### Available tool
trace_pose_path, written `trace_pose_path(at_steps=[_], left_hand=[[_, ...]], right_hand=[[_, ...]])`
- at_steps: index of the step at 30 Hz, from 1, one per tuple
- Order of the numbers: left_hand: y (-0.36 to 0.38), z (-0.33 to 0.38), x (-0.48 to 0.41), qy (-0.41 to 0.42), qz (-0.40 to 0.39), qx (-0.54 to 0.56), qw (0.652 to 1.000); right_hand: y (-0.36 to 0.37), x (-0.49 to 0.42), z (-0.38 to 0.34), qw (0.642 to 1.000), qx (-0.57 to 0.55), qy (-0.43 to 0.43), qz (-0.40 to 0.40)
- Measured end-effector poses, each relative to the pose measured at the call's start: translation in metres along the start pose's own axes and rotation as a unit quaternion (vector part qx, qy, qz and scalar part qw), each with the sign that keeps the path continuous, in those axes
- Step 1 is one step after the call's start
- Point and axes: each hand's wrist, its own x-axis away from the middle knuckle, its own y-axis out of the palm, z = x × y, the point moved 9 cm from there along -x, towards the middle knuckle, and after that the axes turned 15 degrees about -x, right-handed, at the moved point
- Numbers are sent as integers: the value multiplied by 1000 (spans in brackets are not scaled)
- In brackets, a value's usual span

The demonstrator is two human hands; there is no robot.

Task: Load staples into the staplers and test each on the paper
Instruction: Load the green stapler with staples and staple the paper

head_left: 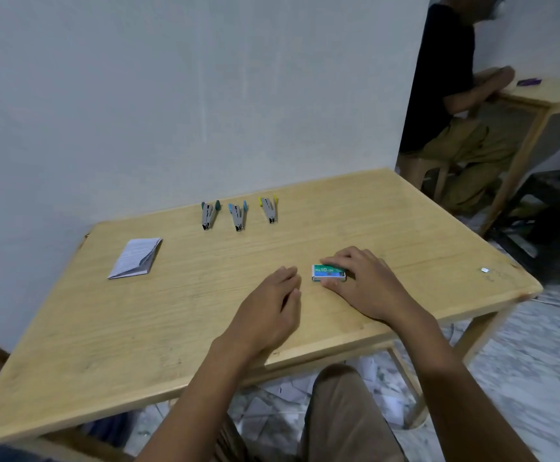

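Pale grey wall [138,95] backs a light wooden table [172,328]; at far right another person [448,95] sits at a second table. Near the table's middle rests the left hand [268,308], its grip loosely curled around nothing. Just right of it, the right hand [368,285] has its grip pinching a small green staple box [328,273] between fingers and thumb. At left lies a folded printed paper [136,258]. Along the far side lie a grey green-tipped stapler [209,215], a blue-tipped stapler [238,216] and a yellow-tipped stapler [269,210]. Near the right edge sits a small silvery piece [484,270].
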Motion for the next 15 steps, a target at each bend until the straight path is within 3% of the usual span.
trace_pose_path(at_steps=[10, 15], left_hand=[[-10, 10, 34, 4, 56, 104, 993], [-8, 22, 41, 12, 69, 147, 987]], right_hand=[[7, 22, -10, 997, -20, -25, -70], [6, 34, -15, 999, -35, -16, -2]])
